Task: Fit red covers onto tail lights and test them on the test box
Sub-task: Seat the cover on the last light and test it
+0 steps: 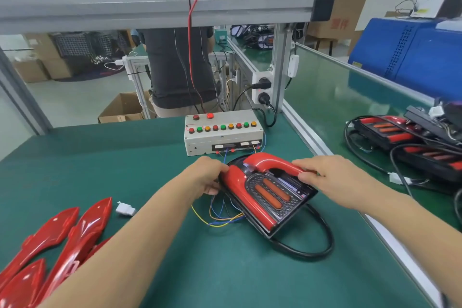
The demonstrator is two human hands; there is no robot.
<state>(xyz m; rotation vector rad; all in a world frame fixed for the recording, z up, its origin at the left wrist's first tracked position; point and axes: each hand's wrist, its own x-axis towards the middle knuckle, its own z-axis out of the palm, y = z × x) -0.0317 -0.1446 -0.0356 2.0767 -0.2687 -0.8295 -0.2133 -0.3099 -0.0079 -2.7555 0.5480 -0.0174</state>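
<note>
A tail light (271,197) with a black housing, two orange strips and a red U-shaped cover lies tilted on the green mat in front of the test box (223,132). My left hand (207,177) grips its upper left end, fingers curled round the edge. My right hand (332,177) pinches the cover's right arm. Thin coloured wires (220,217) run from the light toward the test box, and a thick black cable (315,247) loops round its near side. One red lamp on the box top glows.
Several loose red covers (62,240) lie at the near left, with a white connector (125,209) beside them. More tail lights and cables (405,142) are piled on the right bench beyond an aluminium rail. A person stands behind the test box.
</note>
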